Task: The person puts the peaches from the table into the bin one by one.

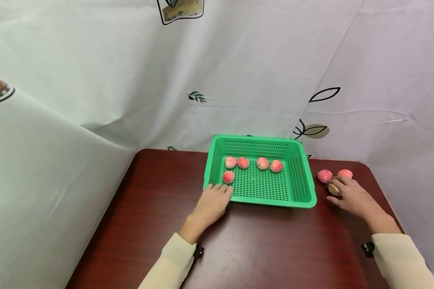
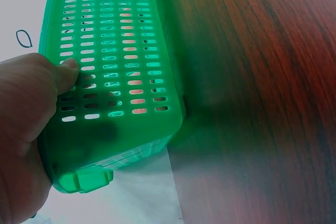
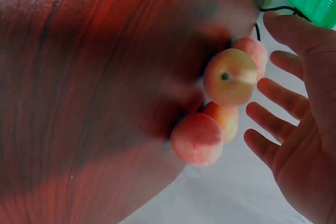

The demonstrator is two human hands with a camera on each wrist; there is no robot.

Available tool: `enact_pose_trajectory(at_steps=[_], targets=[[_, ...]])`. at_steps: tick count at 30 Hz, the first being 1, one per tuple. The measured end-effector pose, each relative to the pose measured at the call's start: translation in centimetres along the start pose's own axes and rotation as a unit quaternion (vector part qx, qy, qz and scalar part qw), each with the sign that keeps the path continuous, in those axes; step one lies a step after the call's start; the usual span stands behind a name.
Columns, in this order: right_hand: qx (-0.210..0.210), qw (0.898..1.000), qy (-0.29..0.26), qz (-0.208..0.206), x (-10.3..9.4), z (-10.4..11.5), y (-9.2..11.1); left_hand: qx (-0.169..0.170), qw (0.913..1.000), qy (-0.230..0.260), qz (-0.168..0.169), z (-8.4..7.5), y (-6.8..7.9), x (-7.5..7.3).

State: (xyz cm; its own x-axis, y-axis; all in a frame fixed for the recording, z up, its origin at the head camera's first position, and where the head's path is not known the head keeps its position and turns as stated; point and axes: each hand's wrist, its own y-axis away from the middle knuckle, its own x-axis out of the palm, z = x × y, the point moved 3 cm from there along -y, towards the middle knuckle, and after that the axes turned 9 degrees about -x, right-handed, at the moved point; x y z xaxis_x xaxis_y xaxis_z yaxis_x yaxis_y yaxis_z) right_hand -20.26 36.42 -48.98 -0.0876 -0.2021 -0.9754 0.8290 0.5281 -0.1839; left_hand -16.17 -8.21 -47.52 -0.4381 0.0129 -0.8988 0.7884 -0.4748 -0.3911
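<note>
A green plastic basket [image 1: 305, 172] stands on the table with several pink-red peaches [image 1: 243, 162] inside. My left hand [image 1: 214, 200] grips its near rim toward the left corner. In the left wrist view the thumb [image 2: 67, 74] presses the slotted outer wall [image 2: 100, 135], and the fingers are hidden behind the rim. To the right of the basket, my right hand [image 1: 351, 196] reaches over a small group of peaches, its fingers spread and relaxed. The right wrist view shows a yellowish peach [image 3: 230, 77] nearest the fingertips, with a redder peach [image 3: 197, 139] beside it.
The dark red wooden table [image 1: 148, 224] ends at a white printed cloth [image 1: 159, 100] hung behind and along both sides. The peaches on the right lie close to the table's right edge.
</note>
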Motion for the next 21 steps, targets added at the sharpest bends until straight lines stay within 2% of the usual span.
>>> enact_pose_trajectory(at_steps=[10, 21], targets=[[0.006, 0.999, 0.018, 0.037, 0.6, 0.1, -0.4, -0.002, 1.0, -0.001, -0.006, 0.0, 0.1, 0.0], [-0.075, 0.995, 0.034, -0.054, 1.6, -0.3, -0.4, -0.001, 0.9999, -0.001, -0.01, 0.0, 0.0, 0.1]])
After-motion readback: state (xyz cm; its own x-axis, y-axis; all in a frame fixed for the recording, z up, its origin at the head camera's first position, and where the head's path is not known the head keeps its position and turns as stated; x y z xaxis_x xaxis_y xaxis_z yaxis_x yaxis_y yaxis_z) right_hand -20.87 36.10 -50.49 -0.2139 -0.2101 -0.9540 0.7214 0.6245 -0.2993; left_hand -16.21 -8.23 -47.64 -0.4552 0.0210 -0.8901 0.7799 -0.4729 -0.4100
